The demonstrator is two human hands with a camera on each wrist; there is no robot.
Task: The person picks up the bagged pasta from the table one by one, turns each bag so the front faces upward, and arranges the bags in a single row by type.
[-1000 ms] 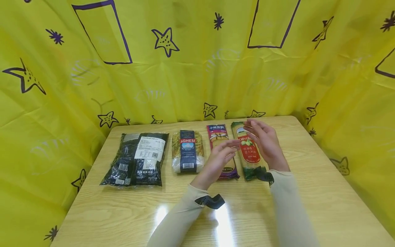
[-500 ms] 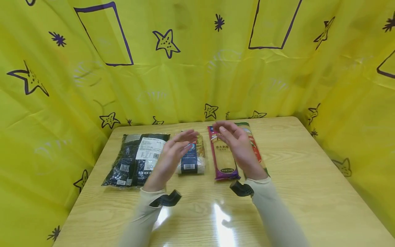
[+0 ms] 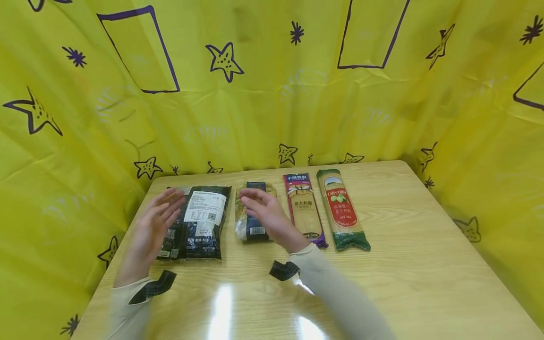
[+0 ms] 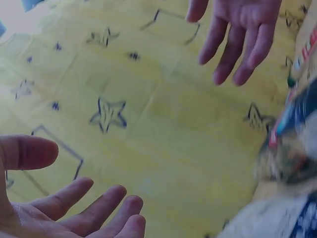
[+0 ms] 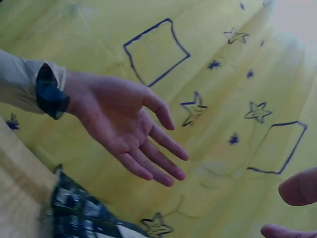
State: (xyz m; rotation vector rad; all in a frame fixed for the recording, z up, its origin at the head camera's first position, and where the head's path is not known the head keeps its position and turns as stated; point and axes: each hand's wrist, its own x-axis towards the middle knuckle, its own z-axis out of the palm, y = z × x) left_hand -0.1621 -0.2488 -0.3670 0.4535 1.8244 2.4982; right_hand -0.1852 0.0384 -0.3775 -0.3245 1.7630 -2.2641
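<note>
My left hand hovers over the left edge of the black plastic packages, fingers spread and nearly straight, holding nothing. The right hand hangs in front of the clear pack of pasta with a dark blue label, partly hiding it; its fingers are loosely extended and hold nothing. In the right wrist view the left hand shows its palm, fingers apart. To the right lie a purple and red spaghetti pack and a green-ended spaghetti pack with a red label.
A light wooden table carries the packs in a row near its back edge. Behind it and along both sides hangs a yellow curtain with drawn stars. Black straps sit around both wrists.
Both hands have swept left: from the two spaghetti packs, past the pasta pack, to the black packages. The packs have stayed in place, and the spaghetti packs are now more exposed.
</note>
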